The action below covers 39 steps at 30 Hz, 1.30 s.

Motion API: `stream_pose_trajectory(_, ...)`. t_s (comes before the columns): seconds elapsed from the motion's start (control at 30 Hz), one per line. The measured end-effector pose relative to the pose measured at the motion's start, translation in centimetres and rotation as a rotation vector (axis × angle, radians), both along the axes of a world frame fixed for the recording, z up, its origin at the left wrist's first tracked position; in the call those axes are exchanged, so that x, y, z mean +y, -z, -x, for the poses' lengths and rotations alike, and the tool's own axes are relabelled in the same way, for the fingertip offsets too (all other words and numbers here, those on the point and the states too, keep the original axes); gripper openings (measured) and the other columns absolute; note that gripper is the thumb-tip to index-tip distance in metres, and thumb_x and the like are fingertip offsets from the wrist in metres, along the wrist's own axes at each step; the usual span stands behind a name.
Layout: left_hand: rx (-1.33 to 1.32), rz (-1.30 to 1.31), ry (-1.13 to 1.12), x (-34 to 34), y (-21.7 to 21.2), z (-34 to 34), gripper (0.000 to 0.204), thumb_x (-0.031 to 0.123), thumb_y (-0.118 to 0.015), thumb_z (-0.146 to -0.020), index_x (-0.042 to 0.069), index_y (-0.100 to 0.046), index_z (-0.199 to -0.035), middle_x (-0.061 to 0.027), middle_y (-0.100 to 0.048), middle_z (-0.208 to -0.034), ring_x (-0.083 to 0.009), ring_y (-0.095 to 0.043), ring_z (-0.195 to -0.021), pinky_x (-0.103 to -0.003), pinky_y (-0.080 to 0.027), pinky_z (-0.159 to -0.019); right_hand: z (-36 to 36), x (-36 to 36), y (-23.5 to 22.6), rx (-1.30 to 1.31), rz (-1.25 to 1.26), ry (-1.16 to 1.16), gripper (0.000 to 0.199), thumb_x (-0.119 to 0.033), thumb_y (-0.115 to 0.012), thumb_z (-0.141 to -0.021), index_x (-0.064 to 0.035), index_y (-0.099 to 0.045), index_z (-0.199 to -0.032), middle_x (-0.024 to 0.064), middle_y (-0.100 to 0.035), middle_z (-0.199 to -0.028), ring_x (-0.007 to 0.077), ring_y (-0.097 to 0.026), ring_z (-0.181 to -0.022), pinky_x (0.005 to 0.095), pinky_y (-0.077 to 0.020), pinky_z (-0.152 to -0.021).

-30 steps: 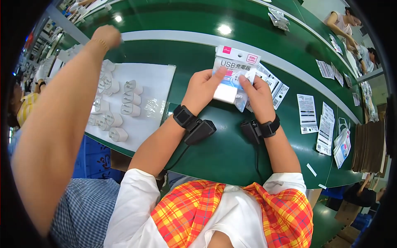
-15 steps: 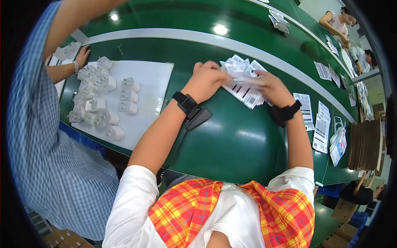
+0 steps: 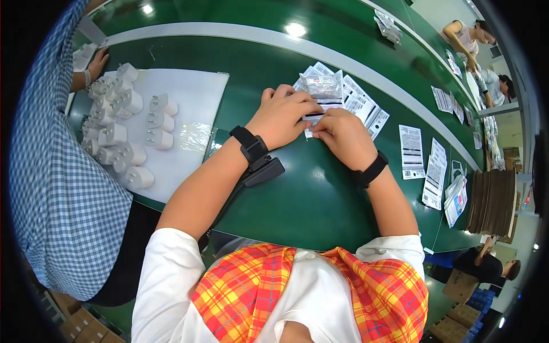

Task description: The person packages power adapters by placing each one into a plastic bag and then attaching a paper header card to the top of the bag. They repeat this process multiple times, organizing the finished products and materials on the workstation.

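Observation:
A small printed plastic packet (image 3: pixel 323 86) lies under my fingers near the far side of the green table. My left hand (image 3: pixel 280 117) is bent over its left edge, gripping it between thumb and fingers. From the right, my right hand (image 3: pixel 346 137) pinches its near corner, where a narrow white end pokes out between the two hands. Beneath and behind the packet, white printed sheets (image 3: pixel 361 103) are fanned out. What the packet contains cannot be made out.
White plug adapters (image 3: pixel 126 134) crowd a white sheet (image 3: pixel 191 103) at the left, beside a co-worker in a checked shirt (image 3: pixel 74 194). More printed sheets (image 3: pixel 410 151) and a bag (image 3: pixel 456 197) lie at the right. A stack of cardboard (image 3: pixel 490 203) stands beyond.
My hands were blurred over a loose pile; now they are closed on one packet and the sheets lie fanned behind it. The co-worker's raised arm has left the space at the upper left.

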<state>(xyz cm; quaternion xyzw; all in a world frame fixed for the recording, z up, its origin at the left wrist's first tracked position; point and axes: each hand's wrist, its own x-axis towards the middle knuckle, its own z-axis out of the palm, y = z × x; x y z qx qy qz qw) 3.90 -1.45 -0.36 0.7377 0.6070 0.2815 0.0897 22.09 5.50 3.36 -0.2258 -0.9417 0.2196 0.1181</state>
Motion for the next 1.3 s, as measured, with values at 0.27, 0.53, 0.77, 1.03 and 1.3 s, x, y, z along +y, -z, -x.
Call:
stream_pose_trajectory(0.27,0.017,0.064,0.01,0.7,-0.2,-0.6,0.035,0.014,-0.069,-0.08,0.02,-0.066,-0.115,0.005,-0.06,-0.123,-0.0256,-0.045,-0.12,-0.043,-0.029,-0.102,-0.8,1.1,-0.4,-0.064,-0.011,-0.265,0.008,0.003,-0.058,-0.078,-0.0024,-0.053,-0.081,0.0133,-0.053,-0.083,0.0338,-0.052,-0.083,0.0413,-0.0426,-0.075)
stream_pose_trajectory(0.53,-0.113,0.004,0.106,-0.2,-1.3,0.4,0.032,0.019,-0.071,-0.078,0.015,-0.069,-0.109,0.0011,-0.064,-0.12,-0.0252,-0.048,-0.116,-0.043,-0.029,-0.102,-32.0,-8.3,-5.6,0.408,0.221,0.908,0.009,-0.006,-0.055,-0.093,-0.002,-0.055,-0.101,0.0001,-0.049,-0.089,0.0094,-0.047,-0.08,0.0231,-0.0396,-0.072)
stream_pose_trajectory(0.77,-0.086,0.009,-0.072,0.2,-1.8,-0.4,0.028,0.017,-0.074,-0.073,0.015,-0.069,-0.101,-0.0017,-0.068,-0.103,-0.0252,-0.05,-0.109,-0.043,-0.031,-0.097,-54.3,-25.5,4.7,-1.233,0.388,1.457,0.048,-0.018,-0.066,-0.088,-0.0039,-0.049,-0.131,0.0184,-0.058,-0.114,0.0343,-0.056,-0.109,0.0412,-0.0454,-0.092)
stream_pose_trajectory(1.03,0.233,-0.063,-0.138,0.0,-1.1,-0.5,0.033,0.021,-0.076,-0.072,0.022,-0.067,-0.104,-0.0015,-0.059,-0.112,-0.0267,-0.049,-0.109,-0.044,-0.033,-0.093,-22.4,-8.4,-7.3,0.105,-0.076,0.945,0.041,-0.009,-0.06,-0.089,0.0026,-0.053,-0.128,0.0175,-0.055,-0.129,0.029,-0.051,-0.122,0.0365,-0.0349,-0.106)
stream_pose_trajectory(1.3,0.088,0.026,-0.17,-0.6,-1.1,-0.2,0.036,0.031,-0.076,-0.076,0.026,-0.067,-0.11,-0.0029,-0.053,-0.124,-0.0288,-0.045,-0.116,-0.047,-0.031,-0.098,-2.6,3.8,-0.5,-0.022,0.012,0.357,0.046,-0.025,-0.075,-0.079,0.0005,-0.058,-0.113,0.0176,-0.062,-0.101,0.0283,-0.06,-0.087,0.0349,-0.0478,-0.079)
